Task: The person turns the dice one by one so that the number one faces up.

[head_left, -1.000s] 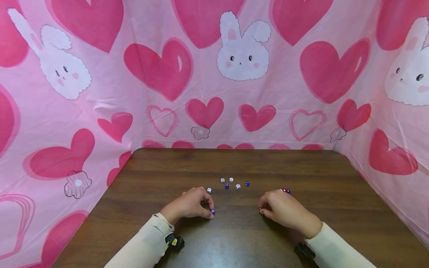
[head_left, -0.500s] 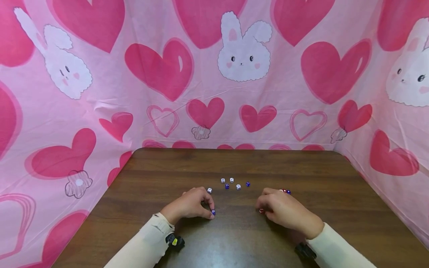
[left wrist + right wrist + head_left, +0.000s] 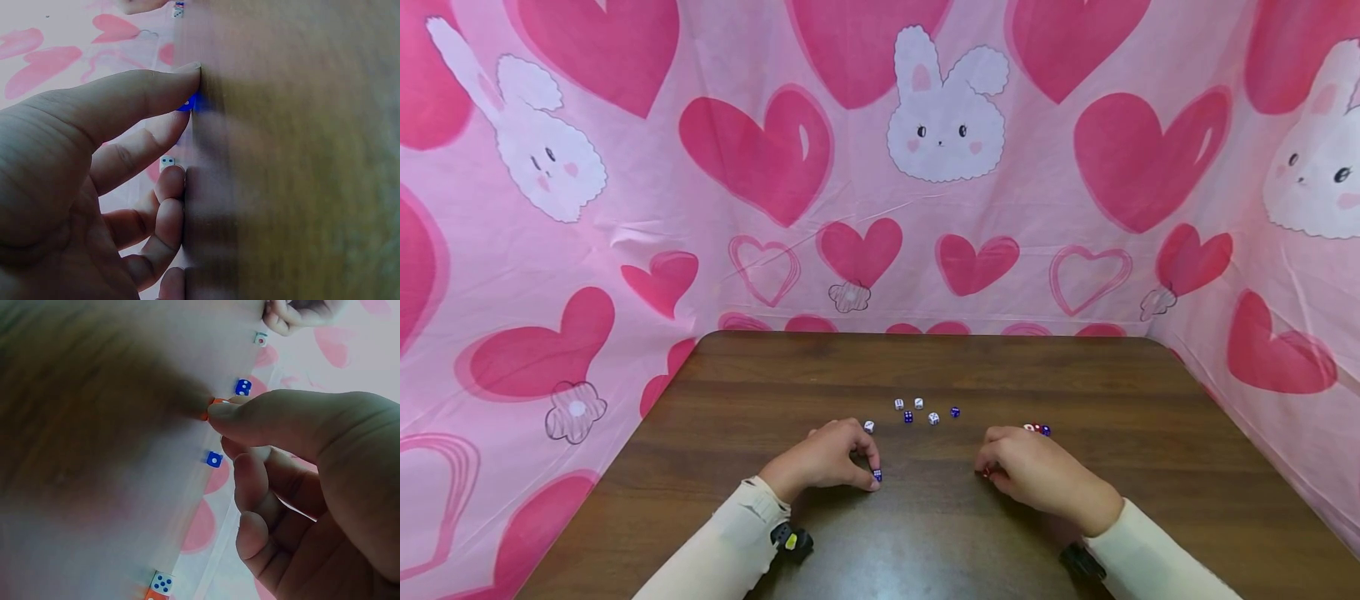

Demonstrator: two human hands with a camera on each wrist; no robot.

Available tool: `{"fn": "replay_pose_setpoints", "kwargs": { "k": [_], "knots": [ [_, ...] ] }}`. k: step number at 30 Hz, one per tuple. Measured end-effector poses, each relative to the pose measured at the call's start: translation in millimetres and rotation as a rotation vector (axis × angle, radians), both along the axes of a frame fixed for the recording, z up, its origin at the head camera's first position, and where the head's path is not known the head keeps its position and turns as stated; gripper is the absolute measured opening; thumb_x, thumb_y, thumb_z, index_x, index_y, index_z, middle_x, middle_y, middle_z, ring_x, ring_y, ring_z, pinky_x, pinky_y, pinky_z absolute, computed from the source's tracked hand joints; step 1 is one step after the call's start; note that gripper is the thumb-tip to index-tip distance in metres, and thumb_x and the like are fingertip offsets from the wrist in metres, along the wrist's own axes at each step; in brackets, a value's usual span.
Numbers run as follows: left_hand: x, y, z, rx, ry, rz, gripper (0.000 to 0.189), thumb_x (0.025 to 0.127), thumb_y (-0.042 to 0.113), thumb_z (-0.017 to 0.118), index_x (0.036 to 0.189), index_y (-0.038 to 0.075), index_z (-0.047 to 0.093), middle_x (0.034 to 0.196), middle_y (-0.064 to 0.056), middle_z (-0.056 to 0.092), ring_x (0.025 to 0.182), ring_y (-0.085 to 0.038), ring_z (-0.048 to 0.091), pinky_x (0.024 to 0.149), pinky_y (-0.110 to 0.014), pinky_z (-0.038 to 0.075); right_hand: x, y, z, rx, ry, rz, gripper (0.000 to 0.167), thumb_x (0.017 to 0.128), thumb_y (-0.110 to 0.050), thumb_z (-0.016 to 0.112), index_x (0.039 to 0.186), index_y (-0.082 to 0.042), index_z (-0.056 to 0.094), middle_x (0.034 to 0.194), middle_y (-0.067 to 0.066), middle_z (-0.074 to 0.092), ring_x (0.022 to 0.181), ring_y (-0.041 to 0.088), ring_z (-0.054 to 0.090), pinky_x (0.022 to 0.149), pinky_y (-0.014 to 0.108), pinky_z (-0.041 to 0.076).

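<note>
In the head view my left hand (image 3: 823,454) rests low over the table, pinching a small blue die (image 3: 877,475) between thumb and index finger. The left wrist view shows a bit of that blue die (image 3: 186,103) between the fingertips. My right hand (image 3: 1041,471) pinches a red die (image 3: 217,403) at the table surface, mostly covered by the thumb in the right wrist view. Past my left fingers lies a white die (image 3: 868,427). Beyond the right knuckles a white, a red and a blue die (image 3: 1046,430) lie close together, partly hidden.
Between and beyond the hands lie more loose dice on the brown wooden table (image 3: 790,375): white dice (image 3: 933,418) and blue dice (image 3: 955,412). A pink cloth (image 3: 850,192) with hearts and rabbits hangs around the table's back and sides.
Half a second ago my right thumb and finger stood apart around the red die, showing more of it; now they pinch it again. My left hand stays in place with the blue die.
</note>
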State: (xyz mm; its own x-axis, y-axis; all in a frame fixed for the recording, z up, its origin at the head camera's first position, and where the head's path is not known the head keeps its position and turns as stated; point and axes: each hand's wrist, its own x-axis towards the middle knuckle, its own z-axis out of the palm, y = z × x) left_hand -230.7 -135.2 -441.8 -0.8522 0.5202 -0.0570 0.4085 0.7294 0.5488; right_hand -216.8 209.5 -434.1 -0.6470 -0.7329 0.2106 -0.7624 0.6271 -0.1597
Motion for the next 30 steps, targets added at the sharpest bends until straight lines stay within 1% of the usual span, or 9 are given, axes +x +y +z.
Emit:
{"fn": "replay_pose_setpoints", "kwargs": {
  "k": [4, 6, 11, 17, 22, 26, 30],
  "knots": [
    [-0.2, -0.3, -0.3, -0.001, 0.005, -0.002, 0.020, 0.076, 0.037, 0.092, 0.077, 0.035, 0.072, 0.091, 0.013, 0.061, 0.094, -0.010, 0.053, 0.085, -0.051, 0.032, 0.4, -0.2, 0.2, 0.006, -0.003, -0.005, 0.017, 0.082, -0.008, 0.084, 0.093, -0.020, 0.078, 0.088, -0.011, 0.064, 0.079, -0.001, 0.058, 0.070, 0.023, 0.055],
    [-0.4, -0.2, -0.5, -0.001, 0.005, -0.002, 0.020, 0.076, 0.037, 0.092, 0.077, 0.035, 0.072, 0.091, 0.013, 0.061, 0.094, -0.010, 0.053, 0.085, -0.051, 0.032, 0.7, -0.4, 0.9, 0.014, -0.019, -0.020, 0.017, 0.082, -0.009, 0.084, 0.094, -0.020, 0.077, 0.088, -0.011, 0.063, 0.078, -0.002, 0.057, 0.070, 0.023, 0.054],
    [-0.4, -0.2, -0.6, -0.003, 0.008, -0.003, 0.020, 0.076, 0.038, 0.092, 0.077, 0.035, 0.072, 0.091, 0.014, 0.061, 0.094, -0.009, 0.053, 0.086, -0.051, 0.032, 1.5, -0.7, 2.1, 0.013, -0.037, -0.042, 0.019, 0.083, -0.010, 0.085, 0.096, -0.023, 0.078, 0.090, -0.011, 0.062, 0.078, 0.000, 0.058, 0.071, 0.025, 0.055],
    [-0.7, -0.4, -0.8, -0.004, 0.012, -0.005, 0.020, 0.076, 0.038, 0.092, 0.077, 0.035, 0.072, 0.090, 0.014, 0.061, 0.093, -0.009, 0.053, 0.085, -0.050, 0.032, 0.3, -0.9, 0.0, 0.005, -0.011, -0.008, 0.019, 0.083, -0.009, 0.084, 0.093, -0.024, 0.079, 0.091, -0.013, 0.064, 0.083, 0.001, 0.061, 0.075, 0.026, 0.057],
    [-0.7, -0.8, -1.4, 0.006, 0.008, -0.010, 0.020, 0.076, 0.038, 0.092, 0.077, 0.035, 0.072, 0.090, 0.014, 0.061, 0.092, -0.009, 0.053, 0.085, -0.051, 0.032, 0.2, -0.9, 0.4, 0.011, 0.017, 0.003, 0.017, 0.082, -0.010, 0.085, 0.092, -0.023, 0.079, 0.090, -0.012, 0.066, 0.082, 0.001, 0.060, 0.074, 0.027, 0.057],
    [-0.3, -0.5, -1.3, 0.008, 0.010, -0.009, 0.020, 0.076, 0.038, 0.092, 0.077, 0.034, 0.073, 0.090, 0.013, 0.061, 0.092, -0.009, 0.053, 0.085, -0.050, 0.032, 0.3, -0.9, 2.9, 0.019, -0.002, -0.006, 0.015, 0.083, -0.014, 0.086, 0.093, -0.022, 0.079, 0.090, -0.012, 0.066, 0.081, 0.000, 0.060, 0.074, 0.026, 0.057],
    [-0.2, -0.4, -1.2, 0.006, 0.011, -0.004, 0.020, 0.076, 0.038, 0.092, 0.077, 0.034, 0.073, 0.090, 0.013, 0.061, 0.092, -0.010, 0.053, 0.085, -0.050, 0.032, -0.6, -0.2, 5.0, 0.013, -0.042, -0.022, 0.014, 0.084, -0.016, 0.086, 0.095, -0.022, 0.079, 0.090, -0.014, 0.066, 0.081, -0.002, 0.059, 0.074, 0.026, 0.057]
  ]
}}
